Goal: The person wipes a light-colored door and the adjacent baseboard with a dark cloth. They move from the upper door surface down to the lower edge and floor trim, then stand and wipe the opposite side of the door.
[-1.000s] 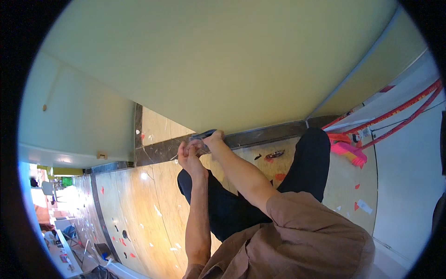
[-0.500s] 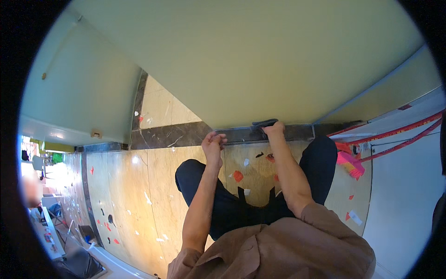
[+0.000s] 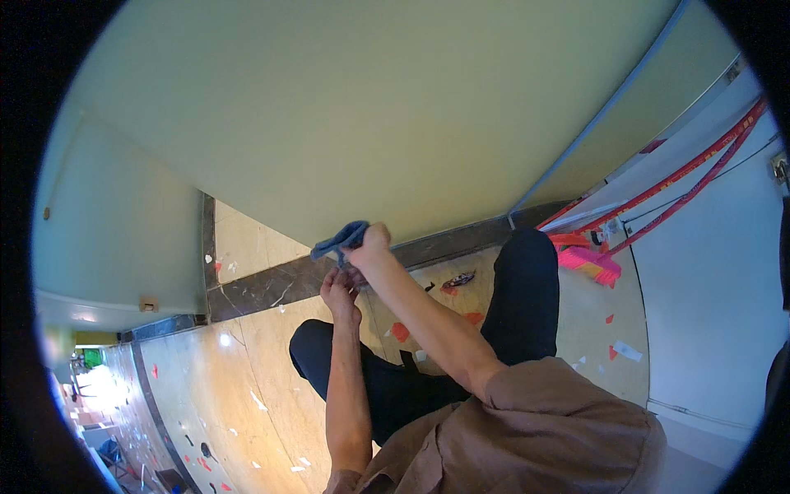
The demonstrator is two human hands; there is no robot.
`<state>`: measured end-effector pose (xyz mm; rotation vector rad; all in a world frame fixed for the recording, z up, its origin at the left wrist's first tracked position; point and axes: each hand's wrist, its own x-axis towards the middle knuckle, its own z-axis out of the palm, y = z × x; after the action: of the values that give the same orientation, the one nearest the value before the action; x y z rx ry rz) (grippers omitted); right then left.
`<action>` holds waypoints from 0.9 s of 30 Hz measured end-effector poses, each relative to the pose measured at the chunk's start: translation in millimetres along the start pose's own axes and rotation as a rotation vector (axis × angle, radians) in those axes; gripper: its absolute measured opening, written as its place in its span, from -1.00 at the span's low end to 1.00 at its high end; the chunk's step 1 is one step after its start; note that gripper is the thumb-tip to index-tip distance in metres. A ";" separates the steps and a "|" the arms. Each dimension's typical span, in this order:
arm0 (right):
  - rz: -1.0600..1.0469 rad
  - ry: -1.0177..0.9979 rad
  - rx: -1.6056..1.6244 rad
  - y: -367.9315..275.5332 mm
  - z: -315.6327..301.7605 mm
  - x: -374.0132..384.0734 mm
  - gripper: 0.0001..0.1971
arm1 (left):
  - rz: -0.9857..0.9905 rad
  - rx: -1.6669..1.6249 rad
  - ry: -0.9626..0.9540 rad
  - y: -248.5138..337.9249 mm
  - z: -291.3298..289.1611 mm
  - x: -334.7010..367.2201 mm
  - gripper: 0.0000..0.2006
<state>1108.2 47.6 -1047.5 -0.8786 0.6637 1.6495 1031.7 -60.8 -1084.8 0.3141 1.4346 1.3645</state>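
My right hand [image 3: 370, 245] is closed round a blue-grey cloth [image 3: 341, 240], at the lower corner of a large pale-green panel [image 3: 387, 140]. Part of the cloth sticks out leftward past the panel's edge. Just beneath it, my left hand [image 3: 341, 298] has its fingers curled in close by the cloth's lower end and my right wrist. Whether those fingers pinch the cloth or something small is hidden. Below both hands runs a dark marble strip [image 3: 271, 286] set in the floor.
Another pale-green panel [image 3: 123, 239] stands at left. Scraps of red and white paper, such as a red piece [image 3: 399, 332], litter the beige tiles [image 3: 247, 370]. A pink brush head [image 3: 591, 262] and red-wrapped poles [image 3: 699, 177] lean by the white wall [image 3: 699, 305] at right.
My right hand has moved left along the panel's bottom with the cloth, from mid-edge to the corner. My left hand has come down slightly and left, and both hands now meet.
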 end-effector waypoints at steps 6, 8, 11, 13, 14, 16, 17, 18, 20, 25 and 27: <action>-0.380 0.047 0.038 -76.0 -21.7 -34.8 -0.76 | -0.026 0.127 -0.207 -1.0 17.0 -2.5 -0.89; -0.435 0.270 -0.039 -83.0 -25.2 -16.1 -0.73 | -0.022 0.151 -0.247 -2.7 19.2 -0.3 -0.89; -0.321 0.018 0.116 -82.6 -44.1 25.4 -0.57 | -0.012 0.190 -0.247 -6.6 12.8 -1.5 -0.87; -0.202 -0.014 0.126 -114.0 -73.2 59.0 -0.55 | 0.005 0.253 -0.324 -12.3 25.8 -4.6 -0.83; -0.135 -0.036 0.121 -125.9 -78.0 64.3 -0.54 | 0.020 0.276 -0.353 -12.6 29.6 -5.0 -0.81; -0.210 -0.039 0.099 -148.4 -81.8 66.7 -0.53 | 0.018 0.343 -0.385 -11.9 34.2 -9.9 -0.77; -0.242 -0.038 0.084 -157.4 -80.8 60.2 -0.52 | 0.016 0.375 -0.394 -13.6 34.8 -12.6 -0.75; -0.289 0.006 0.077 -169.6 -77.0 54.4 -0.54 | 0.022 0.369 -0.403 -14.5 37.2 -13.1 -0.74; -0.383 0.089 0.077 -185.9 -56.0 23.1 -0.57 | 0.038 0.369 -0.427 -13.4 39.9 -11.6 -0.71; -0.864 -0.194 -0.148 -109.2 -8.5 -94.0 -0.69 | 0.149 0.402 -0.508 -27.2 48.0 0.8 -0.70; -1.021 -0.103 -0.469 -76.1 -1.0 -103.3 -0.40 | 0.198 0.480 -0.515 -28.1 52.7 3.0 -0.70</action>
<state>1195.2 8.1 -961.9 -1.1813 -0.2738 0.8887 1085.6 -38.2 -1097.2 1.0629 1.2914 0.9701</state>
